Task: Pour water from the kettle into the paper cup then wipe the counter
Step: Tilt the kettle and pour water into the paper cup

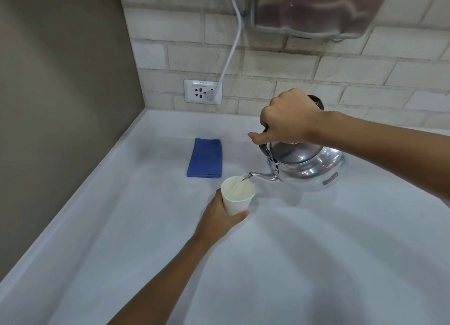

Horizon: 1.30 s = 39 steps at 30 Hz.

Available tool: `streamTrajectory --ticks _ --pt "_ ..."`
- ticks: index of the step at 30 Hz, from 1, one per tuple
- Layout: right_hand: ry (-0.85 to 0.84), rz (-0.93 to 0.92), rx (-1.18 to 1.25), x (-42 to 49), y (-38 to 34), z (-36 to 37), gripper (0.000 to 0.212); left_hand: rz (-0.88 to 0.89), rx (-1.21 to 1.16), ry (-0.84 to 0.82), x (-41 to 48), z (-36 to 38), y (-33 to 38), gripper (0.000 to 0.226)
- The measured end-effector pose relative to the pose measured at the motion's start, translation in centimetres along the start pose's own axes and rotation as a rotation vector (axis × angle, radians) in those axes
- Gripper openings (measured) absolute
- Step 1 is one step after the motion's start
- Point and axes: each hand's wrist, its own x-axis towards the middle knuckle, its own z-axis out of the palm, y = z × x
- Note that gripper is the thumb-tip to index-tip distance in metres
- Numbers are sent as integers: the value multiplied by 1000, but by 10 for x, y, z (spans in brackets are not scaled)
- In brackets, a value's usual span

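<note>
A shiny metal kettle (306, 169) hangs tilted to the left above the white counter (316, 251), with my right hand (287, 120) gripping its dark top handle. Its thin spout reaches over a white paper cup (237, 195), and a thin stream of water runs into the cup. My left hand (219, 221) wraps around the cup's lower side and holds it upright on the counter. A folded blue cloth (205, 158) lies flat behind the cup, to the left of the kettle.
A brick-pattern wall runs along the back with a socket plate (202, 91) and a white cable (231, 49) plugged into it. A steel appliance (314, 8) is mounted high on the wall. A brown side wall (60, 105) borders the counter on the left.
</note>
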Motion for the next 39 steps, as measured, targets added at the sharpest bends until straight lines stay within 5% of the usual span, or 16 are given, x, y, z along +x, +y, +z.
streamTrajectory --ticks 39 --pt "-6 -5 -26 -7 3 -7 65 1 3 -3 -1 0 1 78"
